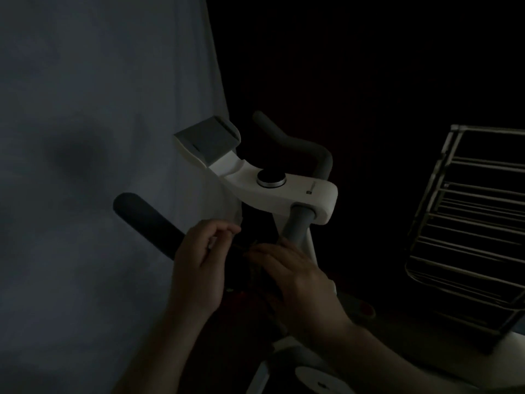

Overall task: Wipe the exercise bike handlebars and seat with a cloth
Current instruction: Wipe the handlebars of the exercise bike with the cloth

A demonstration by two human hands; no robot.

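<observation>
Reaching in from the bottom edge of the dim view, two bare hands meet just below the bike's white console. The left hand (199, 265) curls its fingers, thumb and fingertips pinched near the inner end of the left handlebar (147, 223), a thick, rounded, matte dark grip that angles up to the left. What it pinches is too dark to make out, so it cannot be told whether it holds anything. The right hand (295, 277) lies palm down with fingers stretched toward the left hand, resting over a dark, crumpled-looking mass that may be the cloth (255, 268); the light is too low to be sure, or to tell whether the fingers grip it.

Above the hands, the console (298, 194) is a smooth, glossy white moulded arm with a round black knob (271, 177) ringed in bright metal. A grey slanted tray (208, 140) with a raised lip sits at its far end. The right handlebar (301, 143) bends in a grey padded curve behind the console and runs down into a grey tube (298, 226). A pale, softly creased curtain (99, 109) hangs on the left. A wire rack (466, 223) of thin shiny metal bars stands to the right.
</observation>
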